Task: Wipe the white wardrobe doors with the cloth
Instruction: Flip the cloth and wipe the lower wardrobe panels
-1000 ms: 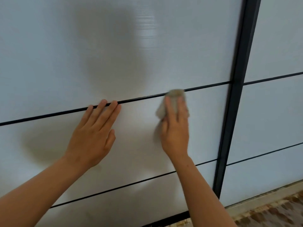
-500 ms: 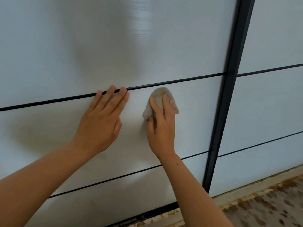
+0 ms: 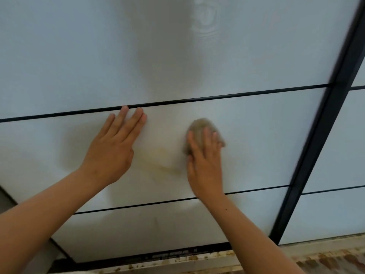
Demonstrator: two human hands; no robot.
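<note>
Cloth (image 3: 199,129) judged soft, light and limp, prone to bunching on the slick wardrobe door (image 3: 256,139); best held by flat pressure through its middle, as my right hand (image 3: 205,165) does now, fingers straight, pinning it to the panel. My left hand (image 3: 112,153) lies flat on the door, fingers straight, to the left of it. Cloth: small, beige-grey, crumpled, blurred, showing beyond my right fingertips.

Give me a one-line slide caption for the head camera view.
Right hand presses a beige cloth to the white wardrobe door; left hand lies flat beside it.
</note>
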